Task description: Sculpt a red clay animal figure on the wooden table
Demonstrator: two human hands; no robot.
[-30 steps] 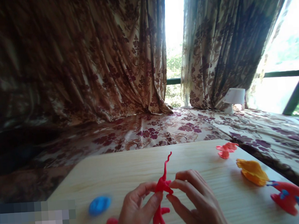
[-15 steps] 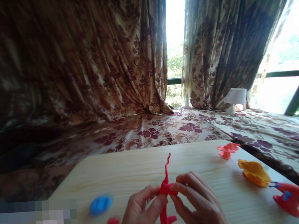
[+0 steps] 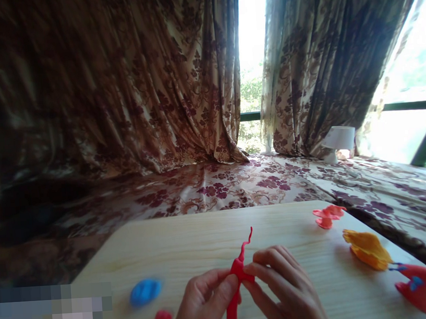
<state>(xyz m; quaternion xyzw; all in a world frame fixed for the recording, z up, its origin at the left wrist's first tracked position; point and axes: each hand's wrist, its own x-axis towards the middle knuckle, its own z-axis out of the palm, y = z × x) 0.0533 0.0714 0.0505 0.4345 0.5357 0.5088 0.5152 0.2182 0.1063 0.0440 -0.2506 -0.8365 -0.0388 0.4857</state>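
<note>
Between my hands, above the table's near side, is a red modelling-clay figure with a thick stem and a thin wavy tip that points up. My left hand pinches its middle from the left with thumb and forefinger. From the right, the fingertips and thumb of my right hand press on the same bulging part. The lower end of the figure runs out of the bottom of the view. Left of my left hand lie a small red clay ball and a blue clay piece.
Along the right side of the pale wooden table lie a coral clay shape, an orange clay shape and a red one with blue bits. Behind are patterned fabric, curtains and a white lamp.
The figure's wavy tip has tilted to the right and dropped slightly. A side branch low on the stem has turned mostly out of sight. Both hands keep hold of the figure.
</note>
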